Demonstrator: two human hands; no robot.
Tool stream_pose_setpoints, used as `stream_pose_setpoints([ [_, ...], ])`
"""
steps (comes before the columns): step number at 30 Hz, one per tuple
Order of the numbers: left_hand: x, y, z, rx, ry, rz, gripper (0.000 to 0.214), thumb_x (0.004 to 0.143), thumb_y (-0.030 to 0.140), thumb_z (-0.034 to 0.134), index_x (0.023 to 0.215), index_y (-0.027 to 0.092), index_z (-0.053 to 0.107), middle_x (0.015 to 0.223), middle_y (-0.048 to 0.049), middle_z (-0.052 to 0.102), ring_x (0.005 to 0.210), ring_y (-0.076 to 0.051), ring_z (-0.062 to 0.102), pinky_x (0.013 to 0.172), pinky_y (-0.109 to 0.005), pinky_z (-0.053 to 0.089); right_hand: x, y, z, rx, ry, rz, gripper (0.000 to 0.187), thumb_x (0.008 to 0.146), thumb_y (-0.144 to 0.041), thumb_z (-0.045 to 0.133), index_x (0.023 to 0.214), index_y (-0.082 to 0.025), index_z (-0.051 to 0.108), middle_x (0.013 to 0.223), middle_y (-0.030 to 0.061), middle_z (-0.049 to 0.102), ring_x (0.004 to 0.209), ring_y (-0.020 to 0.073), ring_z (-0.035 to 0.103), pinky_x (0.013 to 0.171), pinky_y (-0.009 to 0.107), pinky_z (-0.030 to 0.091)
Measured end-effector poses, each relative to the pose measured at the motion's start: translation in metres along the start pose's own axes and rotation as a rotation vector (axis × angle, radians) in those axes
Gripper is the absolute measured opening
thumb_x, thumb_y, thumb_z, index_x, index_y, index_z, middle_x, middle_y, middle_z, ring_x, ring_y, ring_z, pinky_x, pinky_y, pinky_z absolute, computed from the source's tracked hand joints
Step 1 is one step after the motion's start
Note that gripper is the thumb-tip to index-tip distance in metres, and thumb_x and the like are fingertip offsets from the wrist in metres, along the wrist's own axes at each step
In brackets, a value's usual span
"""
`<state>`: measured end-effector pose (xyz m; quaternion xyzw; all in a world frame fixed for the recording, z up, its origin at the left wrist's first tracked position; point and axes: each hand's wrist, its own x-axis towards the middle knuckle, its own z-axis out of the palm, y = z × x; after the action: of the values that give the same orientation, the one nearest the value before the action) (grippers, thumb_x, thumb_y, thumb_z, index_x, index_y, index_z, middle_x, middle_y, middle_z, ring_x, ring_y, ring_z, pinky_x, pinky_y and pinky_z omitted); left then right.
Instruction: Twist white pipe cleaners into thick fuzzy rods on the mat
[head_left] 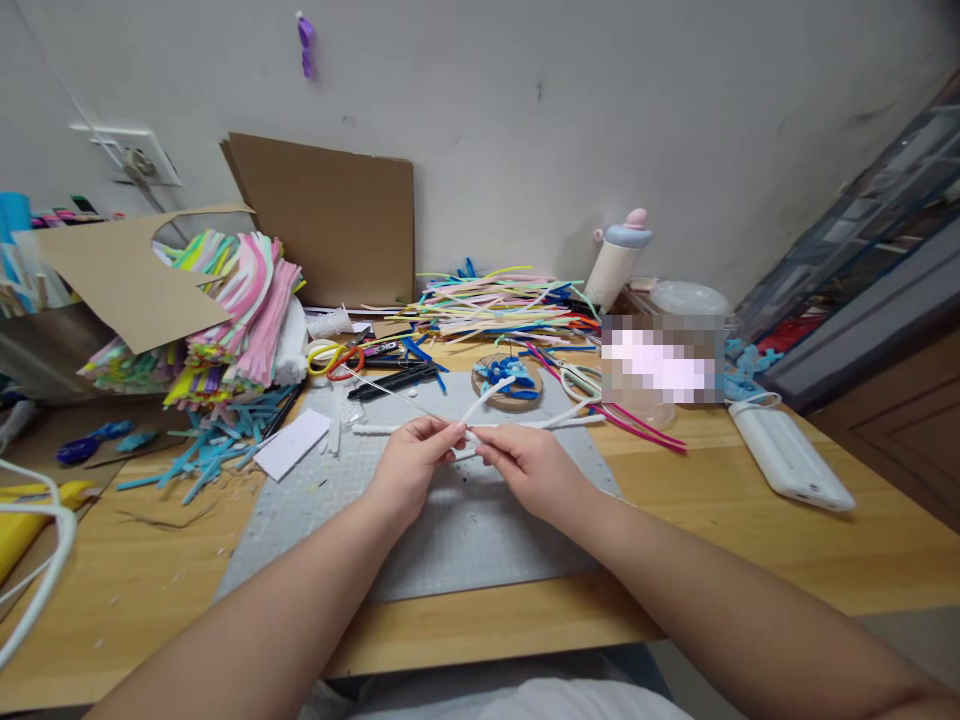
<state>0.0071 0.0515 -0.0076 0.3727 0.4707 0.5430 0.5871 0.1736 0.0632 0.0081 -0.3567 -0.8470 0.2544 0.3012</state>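
Observation:
White pipe cleaners [491, 397] cross between my two hands above a grey cutting mat [480, 540]. My left hand [417, 462] pinches them from the left, thumb and fingertips pressed together. From the right, my right hand [531, 462] grips the same white stems, its fingertips almost touching those of my left. Fuzzy ends stick out to the left, upward and to the right, and one thin strand slants up to the left. The exact joint between the fingers is hidden. Just beyond lies a round dish [510, 400] of blue pieces.
A heap of colourful pipe cleaners [495, 305] lies along the wall, with bundled ones [240, 310] at left. Orange-and-yellow scissors [335, 362], pale-handled scissors [581, 380], a white card [294, 444], a bottle [618, 262] and a white power bank [791, 455] surround the mat.

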Motion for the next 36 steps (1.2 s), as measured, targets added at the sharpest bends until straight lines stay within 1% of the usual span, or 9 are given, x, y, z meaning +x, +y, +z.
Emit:
stream_pose_setpoints([
  [3, -0.0002, -0.0009, -0.0005, 0.041, 0.002, 0.056, 0.023, 0.065, 0.035, 0.072, 0.069, 0.013, 0.067, 0.066, -0.0037, 0.065, 0.057, -0.010, 0.052, 0.058, -0.022, 0.040, 0.0020, 0.0001, -0.0015, 0.057, 0.001, 0.021, 0.026, 0.088, -0.024, 0.046, 0.104, -0.021, 0.066, 0.083, 0.0041, 0.069, 0.074, 0.0155, 0.061, 0.068, 0.026, 0.043],
  [7, -0.0036, 0.0015, 0.0019, 0.071, 0.033, 0.112, 0.021, 0.064, 0.034, 0.072, 0.068, 0.014, 0.068, 0.062, -0.0025, 0.064, 0.058, -0.011, 0.052, 0.058, -0.022, 0.041, 0.0028, -0.0009, -0.0001, 0.078, 0.053, 0.010, 0.024, 0.087, -0.023, 0.048, 0.098, -0.023, 0.069, 0.089, 0.0039, 0.070, 0.078, 0.0162, 0.062, 0.071, 0.026, 0.043],
  [10, -0.0046, 0.0024, 0.0033, 0.109, 0.045, 0.137, 0.021, 0.064, 0.034, 0.072, 0.067, 0.014, 0.068, 0.062, -0.0027, 0.063, 0.058, -0.012, 0.052, 0.059, -0.023, 0.042, 0.0034, -0.0026, 0.0012, 0.072, 0.066, 0.035, 0.022, 0.086, -0.022, 0.048, 0.091, -0.021, 0.070, 0.087, 0.0038, 0.070, 0.076, 0.0162, 0.061, 0.069, 0.025, 0.042],
  [13, -0.0023, 0.0006, 0.0021, 0.069, 0.042, 0.121, 0.022, 0.063, 0.035, 0.073, 0.066, 0.014, 0.067, 0.061, -0.0019, 0.063, 0.057, -0.011, 0.053, 0.060, -0.023, 0.042, 0.0045, -0.0044, -0.0003, 0.125, 0.019, 0.089, 0.022, 0.087, -0.025, 0.047, 0.084, -0.019, 0.067, 0.074, 0.0017, 0.066, 0.067, 0.0138, 0.057, 0.062, 0.023, 0.039],
  [15, 0.0005, -0.0006, 0.0000, 0.026, 0.044, 0.106, 0.022, 0.063, 0.035, 0.073, 0.066, 0.014, 0.066, 0.061, -0.0012, 0.063, 0.057, -0.010, 0.053, 0.061, -0.022, 0.043, 0.0052, -0.0049, -0.0028, 0.165, -0.030, 0.148, 0.025, 0.088, -0.029, 0.044, 0.077, -0.017, 0.064, 0.064, -0.0006, 0.060, 0.059, 0.0119, 0.053, 0.056, 0.022, 0.036],
  [19, 0.0043, 0.0005, -0.0031, -0.052, 0.056, 0.039, 0.023, 0.063, 0.035, 0.074, 0.066, 0.014, 0.064, 0.062, -0.0014, 0.064, 0.058, -0.009, 0.056, 0.061, -0.021, 0.044, 0.0055, -0.0041, -0.0071, 0.134, -0.075, 0.222, 0.029, 0.088, -0.030, 0.044, 0.064, -0.016, 0.054, 0.057, -0.0033, 0.050, 0.055, 0.0098, 0.046, 0.053, 0.021, 0.031],
  [22, 0.0032, 0.0034, -0.0025, -0.084, 0.014, -0.021, 0.024, 0.063, 0.036, 0.073, 0.066, 0.014, 0.063, 0.066, -0.0029, 0.066, 0.063, -0.012, 0.060, 0.062, -0.023, 0.046, 0.0043, -0.0036, -0.0071, 0.094, -0.065, 0.189, 0.025, 0.087, -0.031, 0.046, 0.069, -0.016, 0.055, 0.060, -0.0035, 0.050, 0.057, 0.0101, 0.044, 0.053, 0.021, 0.029],
  [30, -0.0008, 0.0079, 0.0003, -0.116, -0.042, 0.002, 0.023, 0.063, 0.033, 0.074, 0.065, 0.014, 0.063, 0.061, -0.0016, 0.066, 0.058, -0.011, 0.060, 0.064, -0.024, 0.047, 0.0009, -0.0038, -0.0059, -0.026, -0.043, 0.040, 0.029, 0.090, -0.029, 0.042, 0.067, -0.018, 0.053, 0.060, -0.0018, 0.050, 0.058, 0.0111, 0.044, 0.056, 0.022, 0.029],
  [36, 0.0001, 0.0072, 0.0009, -0.124, -0.060, 0.018, 0.023, 0.064, 0.033, 0.074, 0.067, 0.013, 0.063, 0.062, -0.0009, 0.065, 0.059, -0.010, 0.060, 0.066, -0.023, 0.048, -0.0005, -0.0024, -0.0027, -0.060, -0.023, 0.077, 0.027, 0.090, -0.029, 0.042, 0.068, -0.018, 0.054, 0.059, -0.0015, 0.051, 0.058, 0.0114, 0.045, 0.055, 0.022, 0.029],
])
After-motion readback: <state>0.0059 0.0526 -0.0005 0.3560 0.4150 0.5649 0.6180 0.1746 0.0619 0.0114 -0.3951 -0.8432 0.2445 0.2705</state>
